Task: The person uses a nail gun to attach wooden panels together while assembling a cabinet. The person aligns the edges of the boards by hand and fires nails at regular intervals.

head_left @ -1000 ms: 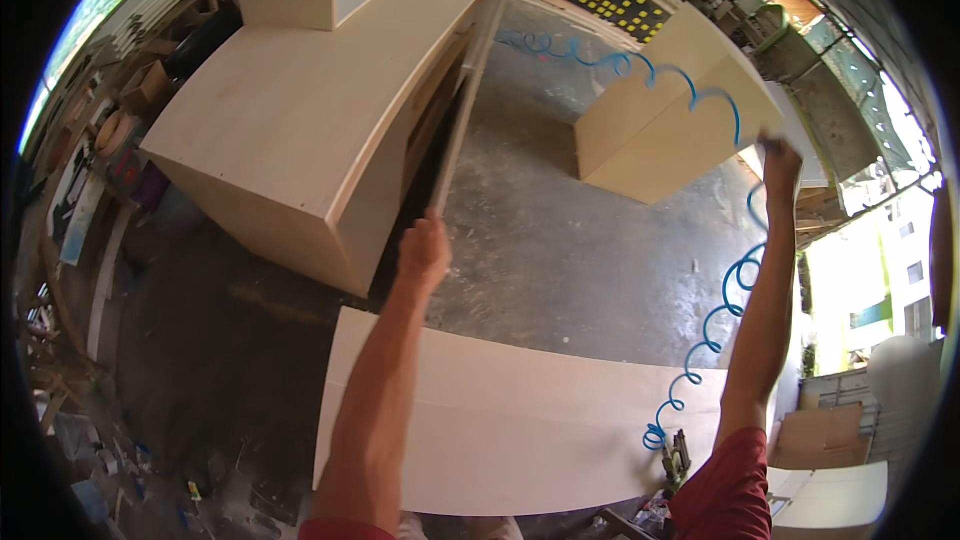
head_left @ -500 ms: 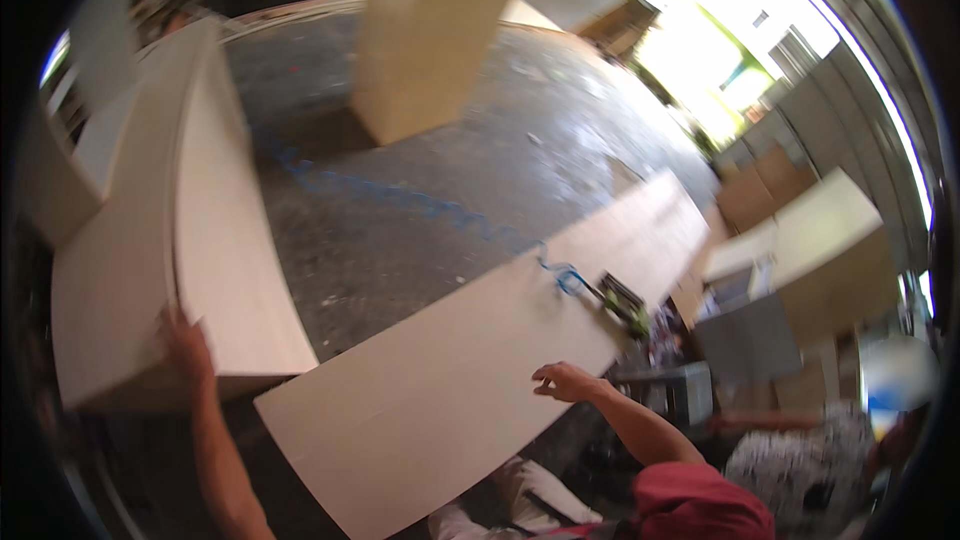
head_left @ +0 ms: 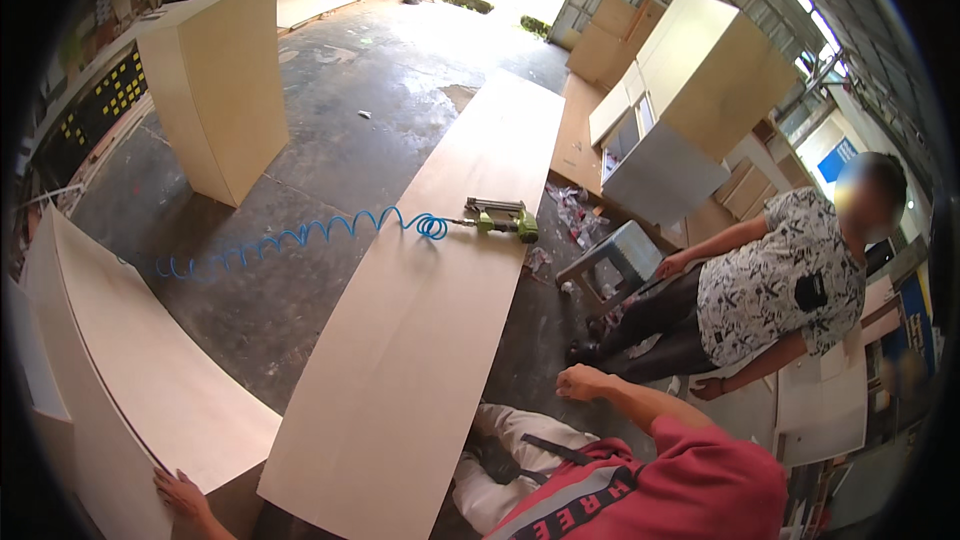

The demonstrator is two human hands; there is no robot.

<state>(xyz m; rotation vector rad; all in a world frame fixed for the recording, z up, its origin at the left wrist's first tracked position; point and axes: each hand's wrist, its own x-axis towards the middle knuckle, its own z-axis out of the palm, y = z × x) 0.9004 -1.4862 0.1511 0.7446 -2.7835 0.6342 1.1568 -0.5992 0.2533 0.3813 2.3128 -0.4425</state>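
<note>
My left hand [head_left: 182, 493] lies on the upper edge of a pale plywood cabinet [head_left: 160, 360] at the lower left, fingers stretched over the seam between its panels. My right hand [head_left: 585, 383] hangs in the air beyond the long board's right edge, fingers curled in, with nothing visible in them. Between my hands a long pale wooden board [head_left: 390, 370] runs away from me. On its right edge rests a green and black nail gun [head_left: 498, 220], joined to a blue coiled air hose [head_left: 340, 225] that stretches left over the floor.
A tall plywood box [head_left: 215, 90] stands at the far left. On the right are a grey stool [head_left: 615, 262], a large cabinet [head_left: 690, 90] with cardboard, and plastic scraps [head_left: 575, 217]. A co-worker in a patterned shirt [head_left: 775, 275] stands near the stool.
My view has swung to the right, bringing the co-worker fully into sight. My left hand has slid nearer along the cabinet edge; my right hand has moved off the board, its fingers more curled.
</note>
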